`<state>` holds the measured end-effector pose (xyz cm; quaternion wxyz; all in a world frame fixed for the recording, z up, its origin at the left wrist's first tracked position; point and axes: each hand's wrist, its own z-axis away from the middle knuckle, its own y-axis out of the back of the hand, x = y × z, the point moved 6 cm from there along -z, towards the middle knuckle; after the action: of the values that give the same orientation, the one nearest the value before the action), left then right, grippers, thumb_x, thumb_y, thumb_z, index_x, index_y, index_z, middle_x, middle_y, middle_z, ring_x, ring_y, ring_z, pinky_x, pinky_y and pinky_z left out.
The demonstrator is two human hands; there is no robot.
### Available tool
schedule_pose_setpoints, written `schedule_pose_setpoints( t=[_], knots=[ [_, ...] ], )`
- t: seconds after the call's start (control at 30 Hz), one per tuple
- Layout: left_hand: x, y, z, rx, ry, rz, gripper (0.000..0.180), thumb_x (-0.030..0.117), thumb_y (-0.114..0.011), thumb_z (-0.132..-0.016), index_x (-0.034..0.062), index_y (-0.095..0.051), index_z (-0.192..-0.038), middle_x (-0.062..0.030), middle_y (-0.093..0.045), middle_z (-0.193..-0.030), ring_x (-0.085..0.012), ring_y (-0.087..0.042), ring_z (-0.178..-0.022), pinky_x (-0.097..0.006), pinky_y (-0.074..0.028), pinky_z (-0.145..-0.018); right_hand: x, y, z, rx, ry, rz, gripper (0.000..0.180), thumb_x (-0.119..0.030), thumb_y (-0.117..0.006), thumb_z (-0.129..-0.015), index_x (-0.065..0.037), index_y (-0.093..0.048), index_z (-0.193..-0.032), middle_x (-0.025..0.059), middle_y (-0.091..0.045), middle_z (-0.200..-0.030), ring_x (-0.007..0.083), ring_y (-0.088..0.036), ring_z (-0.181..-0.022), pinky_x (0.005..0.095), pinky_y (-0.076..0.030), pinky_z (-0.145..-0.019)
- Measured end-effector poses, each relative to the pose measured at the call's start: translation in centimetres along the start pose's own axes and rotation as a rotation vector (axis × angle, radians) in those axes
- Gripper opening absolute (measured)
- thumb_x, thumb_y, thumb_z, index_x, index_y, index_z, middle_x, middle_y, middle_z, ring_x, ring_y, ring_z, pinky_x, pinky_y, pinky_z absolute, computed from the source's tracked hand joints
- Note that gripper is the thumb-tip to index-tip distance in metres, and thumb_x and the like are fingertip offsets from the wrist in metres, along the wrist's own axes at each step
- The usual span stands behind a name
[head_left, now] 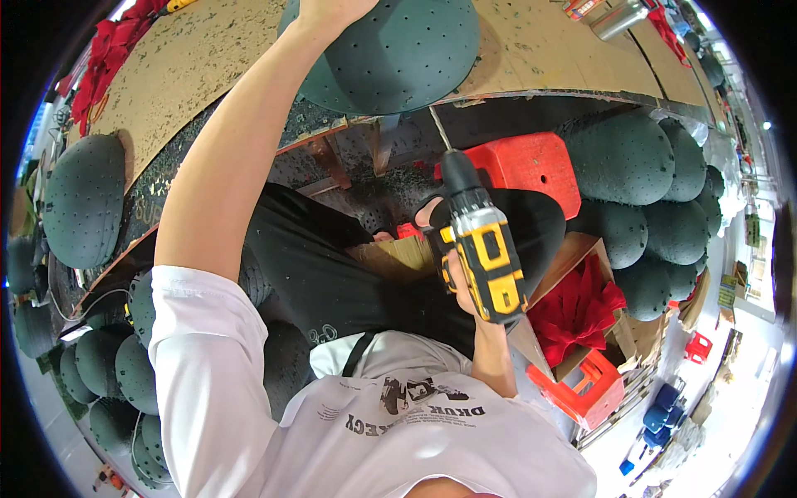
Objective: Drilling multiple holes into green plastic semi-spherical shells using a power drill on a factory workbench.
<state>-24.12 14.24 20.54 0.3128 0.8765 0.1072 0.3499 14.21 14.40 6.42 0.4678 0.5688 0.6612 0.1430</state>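
Observation:
My left hand (330, 10) rests on top of a dark green foam dome (398, 54) dotted with small holes, which lies on the brown workbench (191, 58). My left arm stretches straight out to it. My right hand (455, 278) grips the handle of a yellow and black cordless drill (481, 245), held low over my lap near the bench's front edge. The drill's black chuck points toward the bench, below the dome. My fingers are partly hidden behind the drill body.
Several more green domes are stacked at the right (639, 166) and at the left (83, 199). A red plastic stool (531, 166) stands under the bench. A cardboard box with red ribbon bows (577, 311) sits on a red crate (585, 386).

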Motion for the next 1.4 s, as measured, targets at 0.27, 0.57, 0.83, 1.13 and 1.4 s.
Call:
schedule_pose_setpoints(
  t=[0.27, 0.57, 0.83, 1.13, 1.4],
  knots=[
    [-0.4, -0.1, 0.2, -0.027, 0.062, 0.064, 0.023, 0.02, -0.07, -0.089, 0.0027, -0.065, -0.103, -0.0157, -0.067, -0.106, -0.0314, -0.063, -0.101, -0.041, -0.049, -0.091, 2.3, 1.1, -1.0, -0.077, -0.325, -0.347, 0.006, 0.0, -0.066, -0.091, -0.004, -0.065, -0.096, 0.0002, -0.061, -0.074, 0.0085, -0.057, -0.065, 0.0254, -0.046, -0.06],
    [1.4, -2.0, 14.3, 0.183, -0.242, -0.064, 0.083, 0.041, -0.086, -0.073, 0.0116, -0.046, -0.14, -0.0203, -0.022, -0.158, -0.0464, -0.019, -0.145, -0.063, -0.014, -0.116, 3.9, -0.5, 0.8, -0.069, -0.586, -0.633, 0.028, 0.004, -0.057, -0.089, 0.002, -0.059, -0.116, 0.0017, -0.056, -0.072, 0.0087, -0.054, -0.062, 0.0244, -0.044, -0.061],
    [0.4, -2.5, 15.5, 0.064, -0.238, -0.164, 0.092, 0.035, -0.087, -0.072, 0.0176, -0.04, -0.149, -0.0206, -0.021, -0.16, -0.0457, -0.017, -0.147, -0.064, -0.015, -0.117, 4.3, 0.7, 2.6, -0.038, -0.573, -0.569, 0.031, 0.002, -0.066, -0.088, 0.0, -0.062, -0.119, 0.0045, -0.065, -0.088, 0.013, -0.061, -0.076, 0.0276, -0.05, -0.07],
    [0.6, -2.3, 16.5, 0.142, -0.307, -0.105, 0.072, 0.02, -0.085, -0.072, 0.0229, -0.054, -0.137, -0.0176, -0.023, -0.159, -0.046, -0.023, -0.145, -0.065, -0.017, -0.116, 3.4, 0.9, 0.9, -0.095, -0.506, -0.554, 0.035, 0.003, -0.059, -0.091, 0.003, -0.058, -0.126, 0.0012, -0.057, -0.076, 0.0078, -0.053, -0.064, 0.0239, -0.045, -0.062],
    [1.2, -2.8, 16.9, 0.12, -0.491, -0.209, 0.017, 0.017, -0.081, -0.072, 0.0232, -0.075, -0.086, -0.0087, -0.047, -0.148, -0.0403, -0.033, -0.141, -0.063, -0.021, -0.114, 3.8, 0.6, 2.4, -0.1, -0.581, -0.415, 0.028, -0.001, -0.077, -0.082, -0.002, -0.07, -0.109, 0.0091, -0.073, -0.102, 0.0227, -0.071, -0.091, 0.0339, -0.055, -0.08]
  ],
)
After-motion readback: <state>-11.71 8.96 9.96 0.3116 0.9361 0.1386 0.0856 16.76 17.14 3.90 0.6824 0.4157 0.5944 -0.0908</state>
